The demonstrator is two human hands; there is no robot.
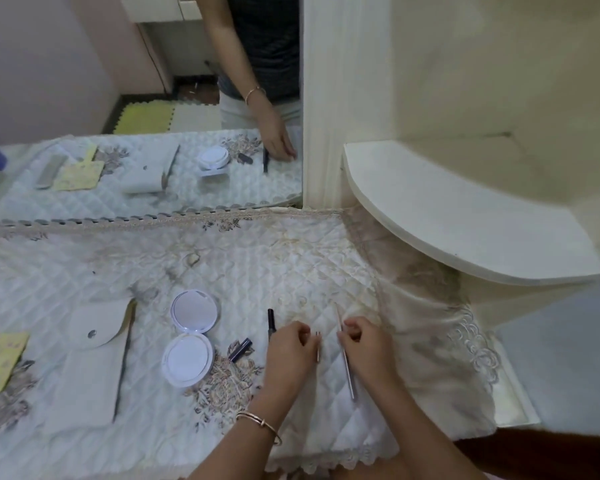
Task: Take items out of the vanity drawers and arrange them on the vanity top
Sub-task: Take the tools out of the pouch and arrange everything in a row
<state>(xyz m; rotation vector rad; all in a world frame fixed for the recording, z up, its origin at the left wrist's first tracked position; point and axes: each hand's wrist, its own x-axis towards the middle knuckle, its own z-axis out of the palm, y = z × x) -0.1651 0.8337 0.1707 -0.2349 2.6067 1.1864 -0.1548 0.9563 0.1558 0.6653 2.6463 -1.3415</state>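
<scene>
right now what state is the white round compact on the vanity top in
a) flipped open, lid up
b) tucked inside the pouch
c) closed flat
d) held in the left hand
a: the compact lies open on the quilted cover, lid hinged back, beside the white pouch.

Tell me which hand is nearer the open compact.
Left. The left hand lies just right of the compact, beyond the dark tubes; the right hand is farther right, on a thin metal tool.

A home dressing corner: a large wall mirror (136, 98) stands behind a tabletop draped in white quilted lace-edged cloth (222, 265), beside a cream curved corner shelf (465, 230), with foam floor mats reflected
</scene>
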